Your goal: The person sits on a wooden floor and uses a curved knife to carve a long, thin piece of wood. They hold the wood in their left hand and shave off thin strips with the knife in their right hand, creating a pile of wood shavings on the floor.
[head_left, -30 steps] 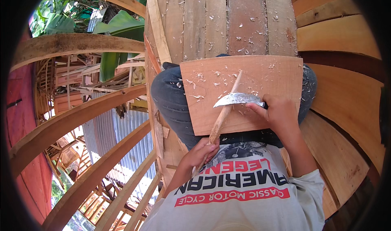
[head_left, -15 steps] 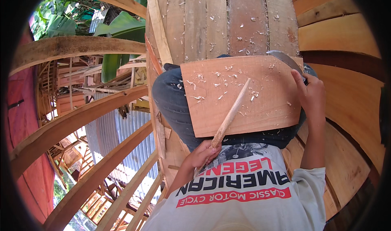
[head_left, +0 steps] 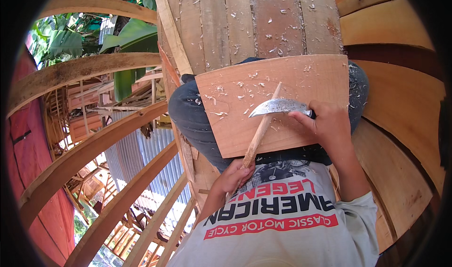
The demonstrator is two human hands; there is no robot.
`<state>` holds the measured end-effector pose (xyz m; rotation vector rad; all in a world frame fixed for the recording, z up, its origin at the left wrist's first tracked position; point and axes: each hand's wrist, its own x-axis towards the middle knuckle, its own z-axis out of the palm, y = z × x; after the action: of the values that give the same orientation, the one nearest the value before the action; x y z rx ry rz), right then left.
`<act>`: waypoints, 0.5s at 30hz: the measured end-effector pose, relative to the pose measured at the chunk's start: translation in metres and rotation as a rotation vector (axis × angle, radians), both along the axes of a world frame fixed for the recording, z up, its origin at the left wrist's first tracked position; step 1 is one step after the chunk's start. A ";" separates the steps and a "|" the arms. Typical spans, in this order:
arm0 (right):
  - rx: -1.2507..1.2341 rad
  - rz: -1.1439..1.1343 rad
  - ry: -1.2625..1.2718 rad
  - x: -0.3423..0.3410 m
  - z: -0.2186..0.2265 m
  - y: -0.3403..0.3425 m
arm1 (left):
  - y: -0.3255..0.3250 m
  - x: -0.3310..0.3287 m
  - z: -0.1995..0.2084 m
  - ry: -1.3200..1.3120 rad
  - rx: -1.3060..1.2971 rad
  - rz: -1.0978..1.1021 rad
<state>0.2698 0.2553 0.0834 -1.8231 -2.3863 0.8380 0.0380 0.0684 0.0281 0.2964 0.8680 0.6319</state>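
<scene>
My left hand (head_left: 237, 174) is closed round the lower end of a pale, whittled wooden stick (head_left: 256, 142), close to my shirt. The stick slants up and to the right, its tapered tip over a flat wooden board (head_left: 301, 83) that lies across my lap. In my right hand (head_left: 329, 122) is a curved knife (head_left: 278, 107) with a dark handle, its fingers wrapped round it. The blade points left and crosses the upper part of the stick; whether it touches the wood I cannot tell. Several curled shavings (head_left: 217, 113) are scattered on the board, mostly left of the stick.
Beyond my knees run floor planks (head_left: 214, 31) sprinkled with shavings. A loose wooden strip (head_left: 173, 33) lies along their left edge. Curved wooden ribs (head_left: 94, 170) stand open at the left, with corrugated metal sheets (head_left: 141, 151) below. Curved planking (head_left: 395, 90) rises on the right.
My right hand has brought the knife from the board's far right corner leftward and nearer, over the stick. My left hand keeps hold of the stick. The whole view has shifted slightly.
</scene>
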 end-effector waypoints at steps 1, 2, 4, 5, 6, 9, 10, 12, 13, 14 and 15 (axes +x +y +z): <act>0.022 0.012 -0.030 0.003 -0.001 0.005 | 0.000 0.001 0.001 0.015 0.003 -0.007; 0.045 0.027 -0.054 0.004 -0.002 0.008 | 0.001 0.001 0.002 0.018 0.007 0.000; 0.058 0.029 -0.089 0.003 0.000 0.012 | 0.001 0.002 0.003 0.024 0.015 0.016; 0.062 0.029 -0.110 0.003 0.000 0.013 | 0.000 0.003 0.003 0.031 0.021 0.021; 0.072 0.025 -0.101 0.003 -0.001 0.012 | 0.001 0.004 0.003 0.038 0.026 0.025; 0.121 -0.076 -0.073 0.006 -0.006 0.015 | 0.002 0.004 0.004 0.043 0.041 0.025; 0.147 -0.173 -0.072 0.012 -0.008 0.021 | 0.002 0.004 0.004 0.036 0.044 0.020; 0.145 -0.316 -0.063 0.028 -0.006 0.033 | -0.005 0.002 0.000 0.046 0.057 -0.005; 0.116 -0.362 -0.056 0.039 -0.001 0.040 | -0.005 0.001 0.000 0.052 0.066 -0.018; 0.083 -0.408 -0.048 0.044 0.003 0.043 | -0.005 0.002 0.000 0.050 0.074 -0.012; 0.043 -0.399 -0.062 0.043 0.011 0.041 | -0.003 0.002 0.002 0.047 0.081 -0.007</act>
<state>0.3130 0.2966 0.0946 -2.2248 -1.9445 0.6880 0.0400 0.0657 0.0298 0.3886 0.8876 0.6566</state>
